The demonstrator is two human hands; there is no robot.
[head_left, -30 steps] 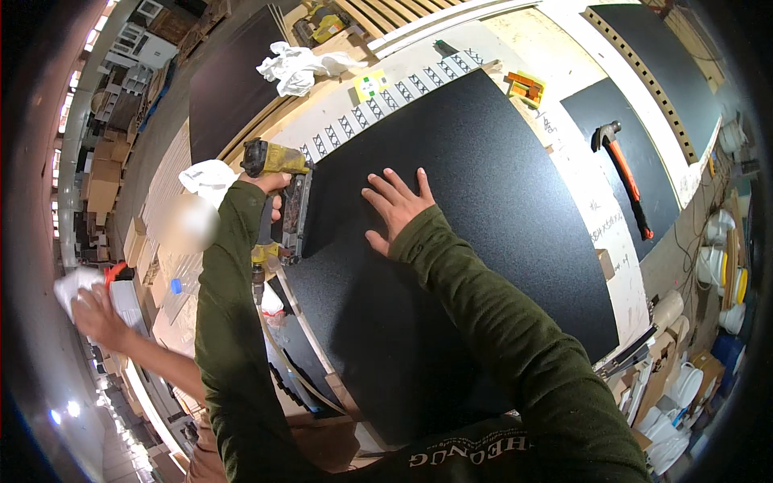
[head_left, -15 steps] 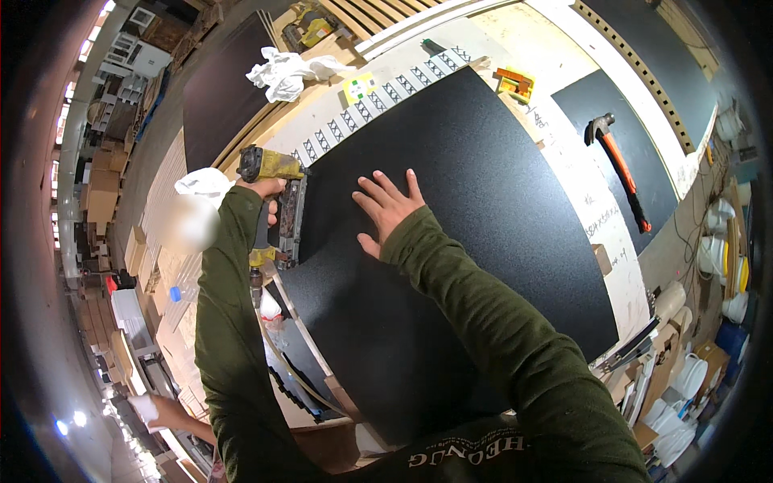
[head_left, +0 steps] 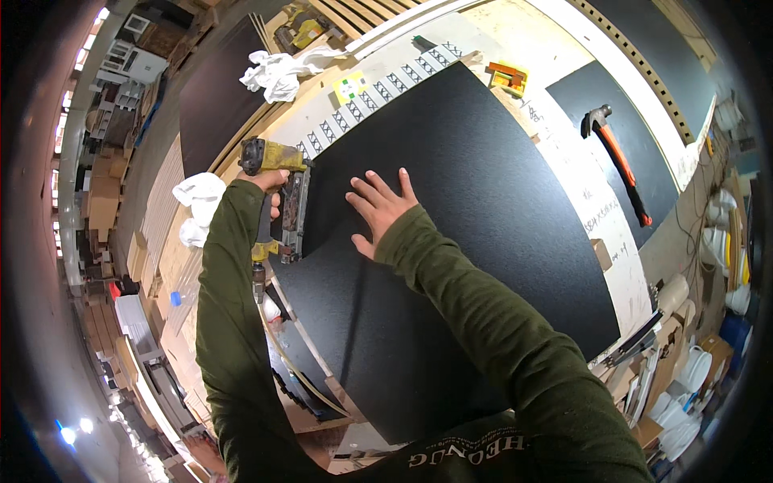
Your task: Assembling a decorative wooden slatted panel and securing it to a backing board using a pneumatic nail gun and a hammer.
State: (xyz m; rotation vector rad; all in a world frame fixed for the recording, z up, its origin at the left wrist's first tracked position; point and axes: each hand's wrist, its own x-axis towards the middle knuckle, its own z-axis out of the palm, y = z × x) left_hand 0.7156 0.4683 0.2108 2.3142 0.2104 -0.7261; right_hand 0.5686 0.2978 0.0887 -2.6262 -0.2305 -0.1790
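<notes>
A large black panel [head_left: 483, 266] lies in front of me on the workbench. At its left edge my left hand [head_left: 270, 189] is closed round the handle of a yellow and black nail gun [head_left: 278, 158]. The gun's dark magazine stands against the panel's edge, and a hose runs from its lower end toward me. My right hand [head_left: 382, 208] rests flat on the panel with fingers spread, a short way right of the gun. The gun's nose tip cannot be made out clearly.
A claw hammer [head_left: 618, 165] with an orange and black handle lies on a dark board at the right. Near the panel's far corner sits an orange and yellow tool [head_left: 508, 79]. White cloths [head_left: 282, 74] lie at the far left, beside another nail gun [head_left: 302, 30].
The view has shifted slightly. Another person's hand at the lower left has gone out of sight. My hands keep nearly the same places on the gun and panel.
</notes>
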